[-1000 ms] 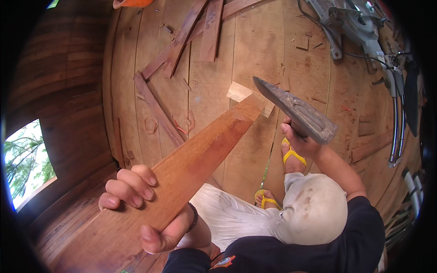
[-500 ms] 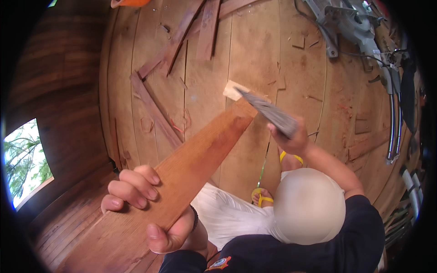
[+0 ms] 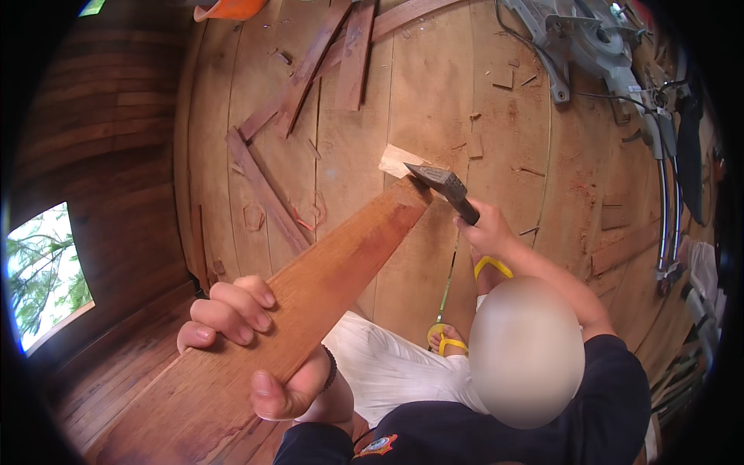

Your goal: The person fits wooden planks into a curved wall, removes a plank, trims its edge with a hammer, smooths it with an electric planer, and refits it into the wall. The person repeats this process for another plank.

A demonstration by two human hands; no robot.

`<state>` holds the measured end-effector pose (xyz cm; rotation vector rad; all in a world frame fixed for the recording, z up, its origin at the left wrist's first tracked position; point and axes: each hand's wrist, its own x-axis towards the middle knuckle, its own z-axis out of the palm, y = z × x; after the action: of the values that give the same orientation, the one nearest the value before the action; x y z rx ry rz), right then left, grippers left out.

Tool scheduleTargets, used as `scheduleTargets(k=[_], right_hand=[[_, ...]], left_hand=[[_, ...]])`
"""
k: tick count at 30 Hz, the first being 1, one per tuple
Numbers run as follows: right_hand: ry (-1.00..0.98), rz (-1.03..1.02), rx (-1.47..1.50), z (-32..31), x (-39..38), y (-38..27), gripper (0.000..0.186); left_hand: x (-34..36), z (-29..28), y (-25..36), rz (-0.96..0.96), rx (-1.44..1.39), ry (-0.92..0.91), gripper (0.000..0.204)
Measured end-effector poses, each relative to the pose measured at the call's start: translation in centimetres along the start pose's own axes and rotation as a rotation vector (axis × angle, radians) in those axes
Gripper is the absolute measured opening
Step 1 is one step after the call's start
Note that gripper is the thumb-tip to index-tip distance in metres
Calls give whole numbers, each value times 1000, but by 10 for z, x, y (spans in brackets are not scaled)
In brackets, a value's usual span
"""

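A long reddish-brown board point(image 3: 325, 287) slants from the lower left up toward the middle of the view. My left hand point(image 3: 263, 345) grips it from beneath, fingers curled over one edge and thumb over the other. In my right hand point(image 3: 490, 231) is a hammer point(image 3: 442, 180), its dark handle closed inside my fingers. The hammer's pointed head lies over the far end of the board; I cannot tell whether they touch. Just beyond that end shows a pale wood piece point(image 3: 395, 159), partly covered by the hammer and board.
Dark wood strips point(image 3: 267, 190) lie on the plank floor point(image 3: 434, 77) ahead, with small offcuts point(image 3: 502, 78) scattered around. A grey metal machine with rails point(image 3: 612, 70) and a cable stands at the far right. An orange object point(image 3: 232, 9) is at the top edge. Sandalled feet point(image 3: 449, 341) are below.
My right hand has shifted slightly left and up, and the hammer, blurred before, is now sharp with its head turned over the board's end. My left hand keeps its grip.
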<state>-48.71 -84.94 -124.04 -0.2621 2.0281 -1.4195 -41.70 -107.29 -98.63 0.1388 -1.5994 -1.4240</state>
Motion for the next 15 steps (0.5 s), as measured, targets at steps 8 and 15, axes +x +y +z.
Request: scheduleTargets(k=[8,15], right_hand=[[213,-482,166,-1,-3,-21,17],[57,-61,-80,-7,-1,-27,13]], left_hand=[[-5,4,0,-16,10,78,54],[-1,0,-1,1,-2,-49,54]])
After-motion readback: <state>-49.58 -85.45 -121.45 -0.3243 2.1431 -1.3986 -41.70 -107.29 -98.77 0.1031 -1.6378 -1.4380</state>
